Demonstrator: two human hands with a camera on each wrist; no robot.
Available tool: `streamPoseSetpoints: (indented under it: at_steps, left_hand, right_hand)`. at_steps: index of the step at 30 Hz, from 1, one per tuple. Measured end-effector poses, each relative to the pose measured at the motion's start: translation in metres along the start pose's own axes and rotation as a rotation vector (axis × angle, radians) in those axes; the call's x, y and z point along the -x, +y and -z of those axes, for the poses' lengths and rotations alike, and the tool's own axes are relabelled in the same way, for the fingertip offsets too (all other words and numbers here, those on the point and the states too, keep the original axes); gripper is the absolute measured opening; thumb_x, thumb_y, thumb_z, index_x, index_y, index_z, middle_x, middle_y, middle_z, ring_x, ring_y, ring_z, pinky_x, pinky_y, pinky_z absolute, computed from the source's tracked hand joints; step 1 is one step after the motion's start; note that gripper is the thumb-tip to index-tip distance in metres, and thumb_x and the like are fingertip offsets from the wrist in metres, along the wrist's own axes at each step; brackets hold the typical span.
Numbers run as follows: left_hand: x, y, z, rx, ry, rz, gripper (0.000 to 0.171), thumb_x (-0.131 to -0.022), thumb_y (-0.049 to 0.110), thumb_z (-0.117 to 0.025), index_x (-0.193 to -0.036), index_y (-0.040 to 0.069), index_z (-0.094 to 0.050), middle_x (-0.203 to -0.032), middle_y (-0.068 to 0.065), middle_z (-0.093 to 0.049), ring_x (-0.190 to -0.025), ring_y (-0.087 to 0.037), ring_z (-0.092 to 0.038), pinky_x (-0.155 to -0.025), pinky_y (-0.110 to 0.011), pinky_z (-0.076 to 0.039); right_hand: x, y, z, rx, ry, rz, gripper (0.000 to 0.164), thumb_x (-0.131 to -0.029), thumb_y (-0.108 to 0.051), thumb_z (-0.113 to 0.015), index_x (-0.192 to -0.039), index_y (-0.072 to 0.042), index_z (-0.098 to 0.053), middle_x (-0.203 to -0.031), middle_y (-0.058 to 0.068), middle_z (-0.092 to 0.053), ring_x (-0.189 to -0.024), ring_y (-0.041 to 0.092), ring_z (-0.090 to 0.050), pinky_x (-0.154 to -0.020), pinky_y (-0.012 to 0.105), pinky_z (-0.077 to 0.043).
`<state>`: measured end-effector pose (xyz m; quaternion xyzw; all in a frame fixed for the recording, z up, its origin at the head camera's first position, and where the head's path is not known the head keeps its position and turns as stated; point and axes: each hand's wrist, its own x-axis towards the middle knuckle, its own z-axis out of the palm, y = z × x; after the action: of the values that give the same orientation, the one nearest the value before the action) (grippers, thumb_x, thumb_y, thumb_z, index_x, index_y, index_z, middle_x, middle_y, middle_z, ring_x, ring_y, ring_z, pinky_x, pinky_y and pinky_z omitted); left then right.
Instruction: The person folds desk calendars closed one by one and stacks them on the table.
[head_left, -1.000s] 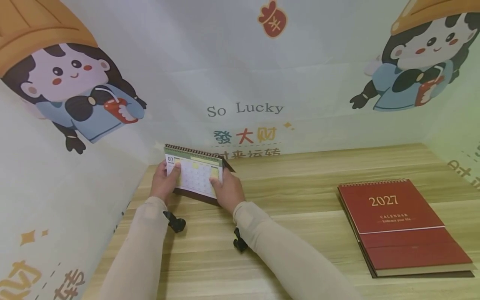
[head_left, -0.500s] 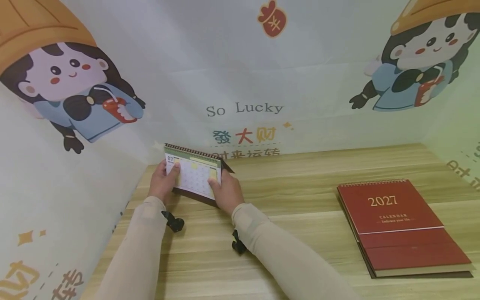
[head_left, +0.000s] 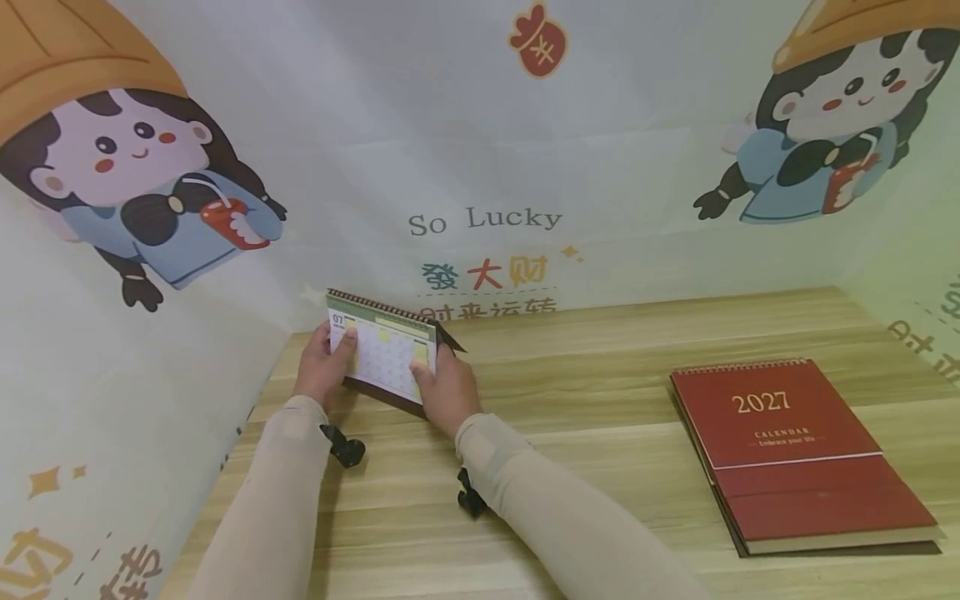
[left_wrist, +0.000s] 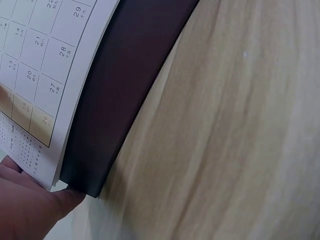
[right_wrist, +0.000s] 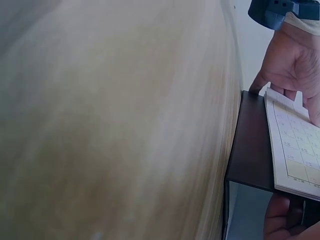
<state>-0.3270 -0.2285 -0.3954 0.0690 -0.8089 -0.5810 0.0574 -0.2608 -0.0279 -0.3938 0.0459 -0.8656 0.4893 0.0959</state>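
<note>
A desk calendar with a spiral along its top edge stands tilted near the back left of the table, its page marked 07 facing me. My left hand grips its left end, thumb on the page and fingers behind. At the right end my right hand holds it the same way. The left wrist view shows the date page above the dark base of the stand, close over the wood. In the right wrist view, fingers of my right hand reach behind the stand.
A red 2027 calendar lies on the right side of the wooden table. White printed sheets with cartoon figures wall the table at the back and both sides. Black wrist cameras hang under both sleeves.
The head view has shifted slightly. Both hands keep their hold on the desk calendar; its right end and my right hand have moved a little to the left.
</note>
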Motion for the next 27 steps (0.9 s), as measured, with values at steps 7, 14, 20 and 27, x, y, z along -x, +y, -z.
streamPoseSetpoints:
  at_steps: [7,14,20,27]
  left_hand:
    - [0.0015,0.0003,0.0021,-0.005,-0.016,0.003,0.06,-0.105,0.037,-0.047,-0.157,0.014,-0.028,-0.149,-0.016,-0.044,-0.127,-0.029,-0.042,-0.111,-0.044,-0.029]
    - [-0.0003,-0.0007,0.0038,0.0,-0.051,-0.005,0.063,-0.104,0.041,-0.047,-0.158,0.016,-0.025,-0.149,-0.018,-0.043,-0.13,-0.031,-0.043,-0.112,-0.045,-0.03]
    - [-0.0018,-0.0015,0.0053,-0.037,-0.066,-0.015,0.065,-0.104,0.043,-0.046,-0.158,0.016,-0.023,-0.153,-0.019,-0.039,-0.136,-0.033,-0.039,-0.114,-0.047,-0.027]
    - [-0.006,-0.002,0.006,-0.057,-0.104,-0.04,0.065,-0.104,0.045,-0.046,-0.158,0.014,-0.025,-0.148,-0.022,-0.044,-0.128,-0.034,-0.046,-0.11,-0.046,-0.033]
  right_hand:
    - [0.0013,0.0019,-0.0054,0.021,0.013,0.0,0.036,-0.099,-0.03,-0.063,-0.114,0.002,-0.058,-0.101,0.019,-0.068,-0.091,0.03,-0.065,-0.082,0.043,-0.052]
    - [0.0041,0.0002,-0.0077,0.022,0.03,-0.003,0.033,-0.098,-0.031,-0.063,-0.108,0.0,-0.059,-0.091,0.014,-0.066,-0.082,0.025,-0.063,-0.074,0.04,-0.052]
    - [0.0062,-0.0012,-0.0083,0.032,0.035,-0.001,0.034,-0.098,-0.032,-0.063,-0.107,0.0,-0.06,-0.09,0.014,-0.066,-0.081,0.025,-0.063,-0.075,0.04,-0.052]
    - [0.0059,-0.0002,-0.0086,0.04,0.048,0.007,0.033,-0.098,-0.031,-0.064,-0.105,0.001,-0.06,-0.088,0.012,-0.065,-0.08,0.024,-0.062,-0.073,0.039,-0.052]
